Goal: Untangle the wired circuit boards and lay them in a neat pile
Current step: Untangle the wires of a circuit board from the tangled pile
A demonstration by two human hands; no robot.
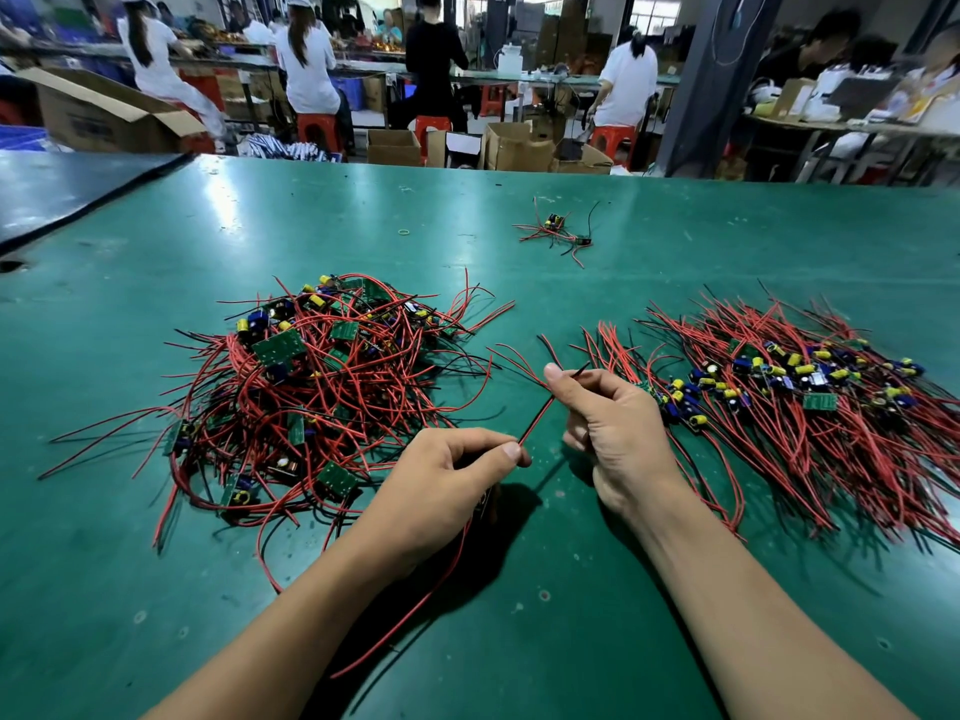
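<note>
A red-and-black wire pair (536,420) is held stretched between the two hands above the green bench (519,641). The left hand (447,480) is curled, with the wires pinched between thumb tip and forefinger. The right hand (615,423) is likewise curled, and the same wires are pinched farther up under its thumb, with loose red and black ends fanned out just beyond it. A dark piece is partly seen under the left hand (whether it is the board of these wires cannot be told). A long red wire (426,597) is trailed from beneath that hand back along the left forearm.

To the left of the left hand, a tangled heap (322,387) of green circuit boards, yellow and blue components and looping red and black leads is spread on the bench. Just beside the right hand, on its right, a sorted pile (810,402) is laid, with its boards gathered in a band and its wires combed roughly parallel. Well beyond both hands, a small cluster (556,232) of wired boards is seen apart from both piles, with a small rubber band (403,232) to its left.
</note>
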